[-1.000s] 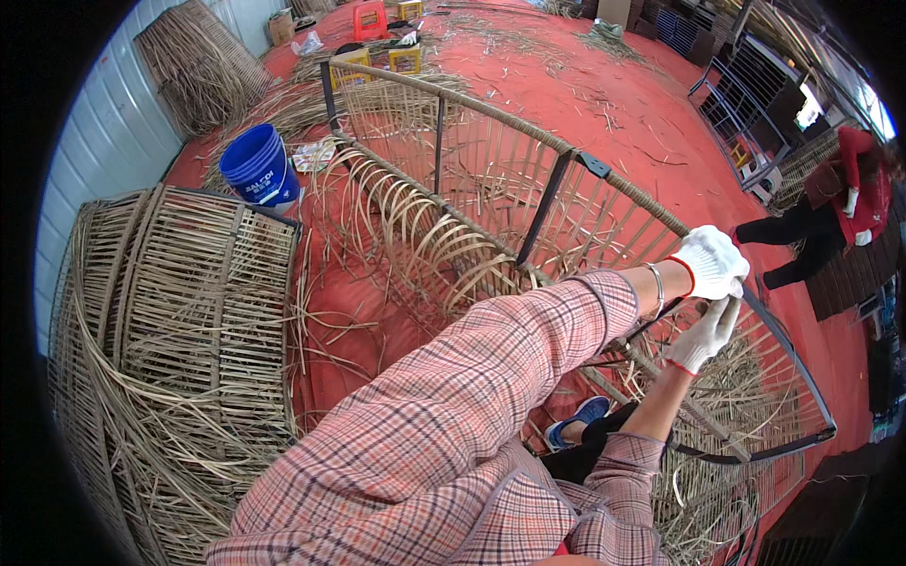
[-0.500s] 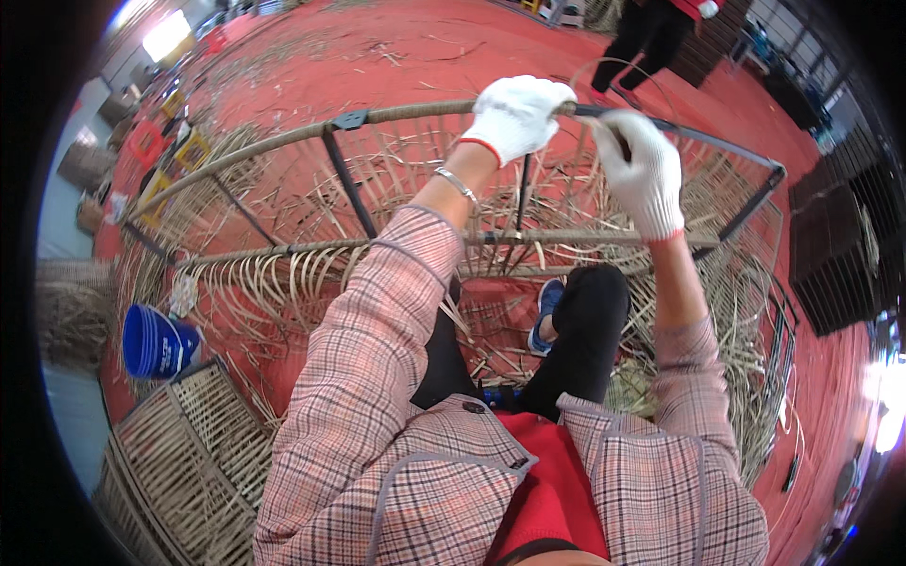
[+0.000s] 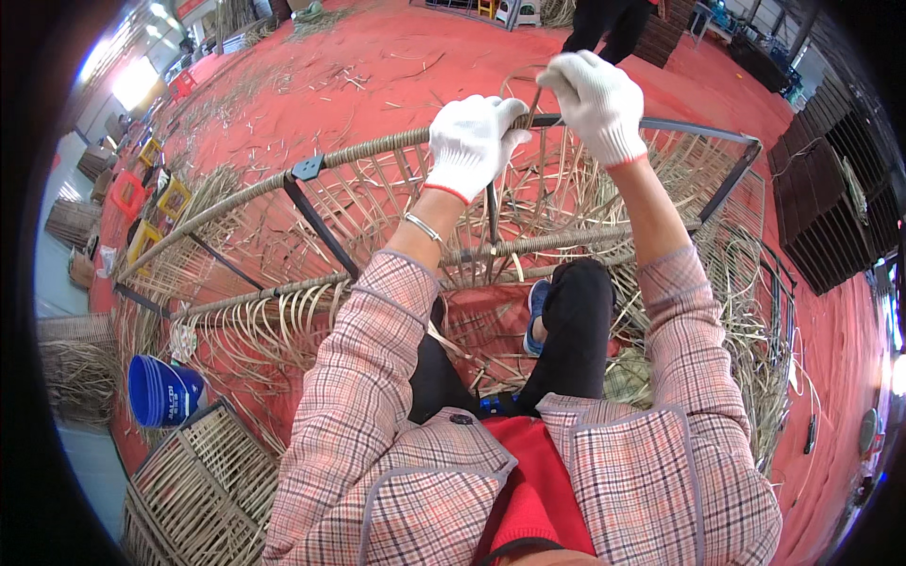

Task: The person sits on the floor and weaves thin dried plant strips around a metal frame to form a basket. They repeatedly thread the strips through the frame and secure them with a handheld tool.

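A long frame stands across in front of me, with its top rail point(image 3: 377, 146) wrapped in tan strip on the left side and a bare dark metal bar point(image 3: 694, 126) on the right. My left hand point(image 3: 467, 141), in a white knit glove, is closed around the rail where the wrapping ends. A thin weaving strip point(image 3: 537, 100) rises from that spot to my right hand point(image 3: 595, 106). Also gloved, the right hand pinches the strip above the rail, its fingertips partly hidden. Woven strands fill the frame below, and several loose ends hang from its lower rail point(image 3: 566, 239).
On the left stand a blue bucket point(image 3: 165, 391) and a woven panel point(image 3: 203, 481). Loose strips point(image 3: 746, 325) lie heaped at the right. Dark brown woven pieces point(image 3: 826, 208) are stacked farther right. Beyond the frame, a person point(image 3: 604, 28) stands on the red floor.
My right hand has risen above the rail, drawing the strip upward. The left hand stays at the end of the wrapping. The whole view has shifted slightly.
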A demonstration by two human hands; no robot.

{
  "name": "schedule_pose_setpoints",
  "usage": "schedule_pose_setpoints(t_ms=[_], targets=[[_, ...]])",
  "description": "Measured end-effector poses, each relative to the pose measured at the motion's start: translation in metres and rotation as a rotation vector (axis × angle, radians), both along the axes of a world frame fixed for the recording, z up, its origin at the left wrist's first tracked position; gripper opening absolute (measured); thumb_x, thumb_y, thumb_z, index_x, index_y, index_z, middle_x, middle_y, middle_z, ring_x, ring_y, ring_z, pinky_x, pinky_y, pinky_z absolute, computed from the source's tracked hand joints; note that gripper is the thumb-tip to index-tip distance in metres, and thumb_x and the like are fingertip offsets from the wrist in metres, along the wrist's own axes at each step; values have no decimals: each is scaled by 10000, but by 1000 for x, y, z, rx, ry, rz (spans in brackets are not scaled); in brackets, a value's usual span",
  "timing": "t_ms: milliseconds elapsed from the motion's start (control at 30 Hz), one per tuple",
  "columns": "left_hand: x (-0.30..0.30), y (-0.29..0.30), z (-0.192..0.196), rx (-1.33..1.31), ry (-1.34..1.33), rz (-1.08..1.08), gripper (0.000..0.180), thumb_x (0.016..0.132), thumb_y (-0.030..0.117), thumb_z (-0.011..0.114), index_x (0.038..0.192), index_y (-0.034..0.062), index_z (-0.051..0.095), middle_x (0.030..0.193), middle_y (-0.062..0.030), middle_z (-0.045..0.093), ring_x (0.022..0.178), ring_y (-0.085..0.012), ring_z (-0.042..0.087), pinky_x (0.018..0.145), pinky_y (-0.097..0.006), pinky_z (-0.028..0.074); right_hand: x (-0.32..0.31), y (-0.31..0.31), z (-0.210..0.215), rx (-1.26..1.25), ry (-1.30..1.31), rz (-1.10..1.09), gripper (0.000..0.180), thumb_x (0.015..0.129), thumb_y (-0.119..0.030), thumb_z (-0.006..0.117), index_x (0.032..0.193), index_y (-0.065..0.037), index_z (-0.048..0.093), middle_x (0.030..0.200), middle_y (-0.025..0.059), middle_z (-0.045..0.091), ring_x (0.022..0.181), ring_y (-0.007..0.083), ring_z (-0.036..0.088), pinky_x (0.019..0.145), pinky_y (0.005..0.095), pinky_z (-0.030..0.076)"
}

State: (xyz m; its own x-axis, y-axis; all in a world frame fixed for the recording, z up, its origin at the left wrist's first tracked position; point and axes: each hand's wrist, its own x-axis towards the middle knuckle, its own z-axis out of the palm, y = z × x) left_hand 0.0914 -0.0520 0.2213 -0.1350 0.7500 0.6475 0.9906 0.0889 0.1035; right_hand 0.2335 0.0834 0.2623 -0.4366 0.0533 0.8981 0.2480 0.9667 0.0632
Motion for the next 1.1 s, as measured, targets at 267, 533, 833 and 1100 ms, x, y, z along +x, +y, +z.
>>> schedule_pose_setpoints(t_ms=[267, 533, 833, 1100], targets=[[-8, 0, -5, 92, 106, -101, 240, 883, 366, 716, 1072, 220, 692, 838, -30, 672, 834, -240, 670, 744, -412, 530, 80, -66, -39, 14, -160, -55, 124, 843, -214, 766, 844, -157, 656, 691, 37, 560, 650, 273, 621, 575, 410, 480], [-9, 0, -6, 110, 142, -104, 249, 879, 367, 720, 1069, 208, 695, 843, -22, 665, 841, -237, 668, 756, -400, 534, 94, -88, -53, -173, -89, -11, 108, 816, -87, 789, 865, -83, 693, 738, 87, 635, 650, 301, 632, 596, 394, 493], [6, 1, -15, 401, 73, -40, 398, 758, 442, 833, 1035, 195, 691, 774, -33, 680, 733, -260, 672, 717, -396, 526, -37, 3, 37, 122, -167, -134, 218, 939, -376, 671, 927, -169, 738, 827, 79, 691, 776, 325, 697, 648, 433, 546], [3, 4, -17, 353, 177, -44, 307, 790, 413, 802, 1019, 229, 715, 717, 15, 606, 687, -212, 623, 639, -373, 460, -53, 63, 22, -388, -777, -228, 438, 859, -584, 693, 963, -166, 772, 963, 102, 754, 953, 320, 715, 811, 458, 552]])
